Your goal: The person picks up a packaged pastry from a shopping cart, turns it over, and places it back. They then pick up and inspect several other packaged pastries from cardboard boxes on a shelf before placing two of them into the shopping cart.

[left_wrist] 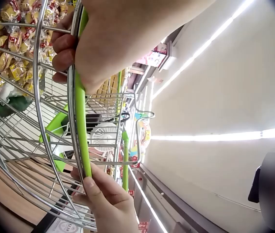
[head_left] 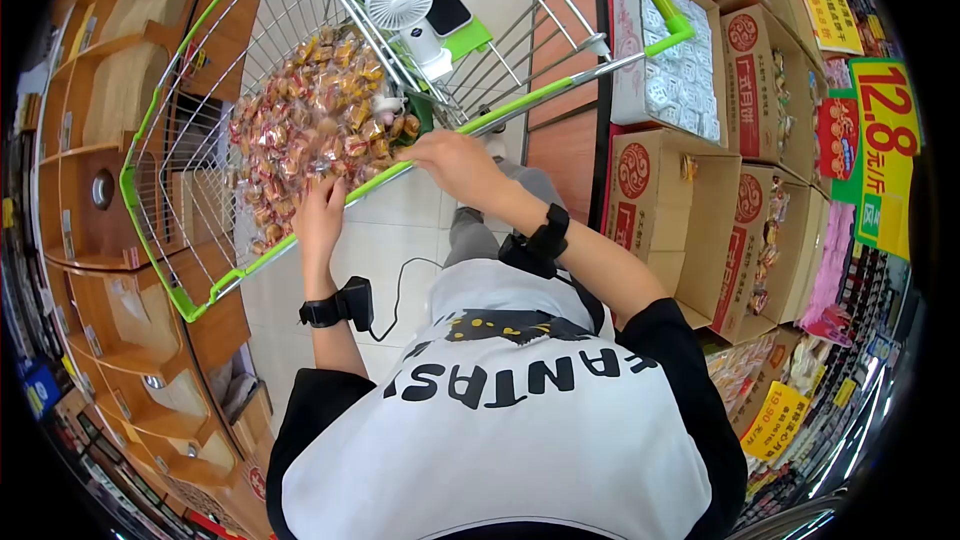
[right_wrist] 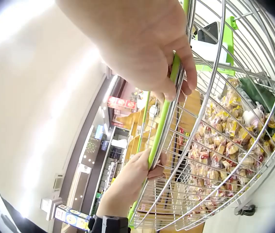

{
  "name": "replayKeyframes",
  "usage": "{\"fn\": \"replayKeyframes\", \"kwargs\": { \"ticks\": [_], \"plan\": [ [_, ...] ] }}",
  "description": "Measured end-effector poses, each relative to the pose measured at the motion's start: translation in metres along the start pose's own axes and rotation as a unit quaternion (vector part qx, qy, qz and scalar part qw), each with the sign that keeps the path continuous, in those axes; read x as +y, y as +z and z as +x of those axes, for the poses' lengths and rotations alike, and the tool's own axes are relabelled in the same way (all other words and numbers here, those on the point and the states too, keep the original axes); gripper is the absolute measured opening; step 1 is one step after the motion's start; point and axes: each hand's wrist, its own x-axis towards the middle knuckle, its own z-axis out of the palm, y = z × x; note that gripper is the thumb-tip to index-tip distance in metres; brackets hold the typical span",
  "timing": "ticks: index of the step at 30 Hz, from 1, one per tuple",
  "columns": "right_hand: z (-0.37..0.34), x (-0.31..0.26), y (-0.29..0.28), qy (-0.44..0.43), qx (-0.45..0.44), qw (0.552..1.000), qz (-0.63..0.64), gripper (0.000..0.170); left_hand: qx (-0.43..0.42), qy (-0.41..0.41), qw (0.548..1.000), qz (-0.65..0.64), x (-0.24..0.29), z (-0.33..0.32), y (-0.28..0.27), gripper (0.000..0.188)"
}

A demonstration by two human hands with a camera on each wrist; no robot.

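Observation:
A wire shopping cart [head_left: 540,95] with green plastic edging stands in front of me. My left hand [head_left: 320,218] grips its near green rim, fingers curled over the bar. Further right along the same rim, my right hand [head_left: 460,168] holds on with its fingers wrapped over the wire side, as the right wrist view shows. Inside the basket lies a large heap of small wrapped snacks [head_left: 305,120] in clear, red and yellow film. Beside the heap are a small white object [right_wrist: 253,116] and dark green cloth-like material [right_wrist: 261,99].
A white handheld fan [head_left: 400,5] and a dark phone [head_left: 443,2] rest at the cart's green seat panel [head_left: 470,38]. Wooden display shelves [head_left: 120,190] line the left. On the right stand cardboard boxes [head_left: 640,195], a box of white packets [head_left: 670,80] and yellow price signs [head_left: 775,420].

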Motion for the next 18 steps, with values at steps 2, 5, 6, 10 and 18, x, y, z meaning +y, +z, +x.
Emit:
{"fn": "replayKeyframes", "kwargs": {
  "ticks": [2, 5, 6, 10, 18],
  "plan": [
    [0.001, -0.002, -0.001, -0.007, 0.015, 1.000, 0.008, 0.018, -0.025, -0.005, 1.000, 0.006, -0.001, 0.002, -0.002, 0.031],
    [0.001, -0.007, -0.007, 0.015, -0.016, 1.000, 0.013, 0.018, -0.049, -0.010, 0.999, 0.013, 0.003, 0.002, -0.003, 0.032],
    [0.002, -0.007, -0.009, 0.014, -0.047, 0.999, 0.003, 0.019, -0.065, -0.024, 0.998, 0.005, 0.007, 0.001, -0.006, 0.032],
    [-0.002, -0.005, -0.018, -0.034, -0.058, 0.997, 0.030, 0.025, -0.050, 0.042, 0.997, 0.029, -0.003, 0.005, -0.003, 0.032],
    [-0.074, 0.011, -0.121, 0.076, 0.005, 0.997, 0.019, 0.023, -0.098, 0.178, 0.960, 0.192, 0.086, 0.003, -0.027, 0.023]
  ]
}}
